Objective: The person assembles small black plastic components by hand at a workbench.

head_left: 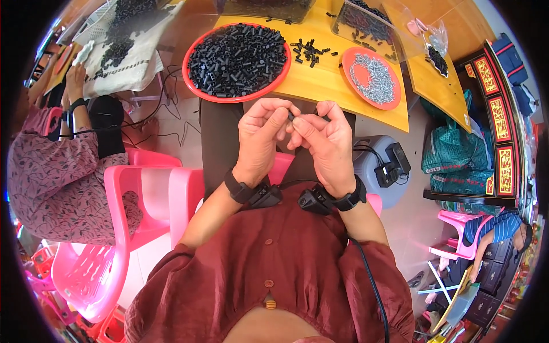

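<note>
Maroon blouse [269,246] foremost, left hand [258,136] and right hand [327,142] pinch a small black part [290,116] off the near edge of the yellow table [323,86], apparently mid-fitting, which next calls for steady alignment.

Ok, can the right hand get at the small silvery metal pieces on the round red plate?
Probably yes: the silvery pieces lie uncovered on the red plate beyond the right hand, which seems busy with a small black piece.

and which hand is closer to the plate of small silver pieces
Right. The right hand is below and left of the plate in the picture; the left hand is farther left, beyond the right hand.
</note>
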Motion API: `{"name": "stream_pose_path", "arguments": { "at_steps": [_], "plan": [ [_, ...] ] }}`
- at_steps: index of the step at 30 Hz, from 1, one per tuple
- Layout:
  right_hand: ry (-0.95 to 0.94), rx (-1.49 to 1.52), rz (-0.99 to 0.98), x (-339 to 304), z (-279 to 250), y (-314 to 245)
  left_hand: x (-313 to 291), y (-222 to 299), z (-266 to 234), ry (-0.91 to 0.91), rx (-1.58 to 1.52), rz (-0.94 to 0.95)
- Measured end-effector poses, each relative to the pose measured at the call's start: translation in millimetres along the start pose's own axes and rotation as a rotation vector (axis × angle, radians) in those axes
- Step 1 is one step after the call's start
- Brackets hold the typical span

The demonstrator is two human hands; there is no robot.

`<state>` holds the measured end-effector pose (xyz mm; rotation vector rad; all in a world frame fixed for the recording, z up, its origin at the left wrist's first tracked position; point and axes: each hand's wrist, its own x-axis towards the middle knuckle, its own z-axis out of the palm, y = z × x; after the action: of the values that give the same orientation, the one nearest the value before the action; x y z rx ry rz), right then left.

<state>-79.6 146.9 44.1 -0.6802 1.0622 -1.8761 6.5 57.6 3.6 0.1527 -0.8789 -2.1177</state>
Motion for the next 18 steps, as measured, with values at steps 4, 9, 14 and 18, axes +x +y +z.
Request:
{"name": "stream_pose_path", "arguments": {
  "at_steps": [4, 9, 14, 18],
  "plan": [
    [0.019, -0.201, -0.198, 0, 1, 7, -1, 3, 8, 0.058, 0.015, -0.059],
    [0.027, -0.307, -0.267, -1, 0, 7, 3, 3, 3, 0.043, 0.199, -0.171],
    [0.012, -0.167, -0.168, -2, 1, 2, -1, 4, 10, 0.021, 0.054, -0.17],
    [-0.017, -0.112, -0.116, -2, -1, -2, -3, 5, 8, -0.031, -0.009, -0.181]
  ]
}}
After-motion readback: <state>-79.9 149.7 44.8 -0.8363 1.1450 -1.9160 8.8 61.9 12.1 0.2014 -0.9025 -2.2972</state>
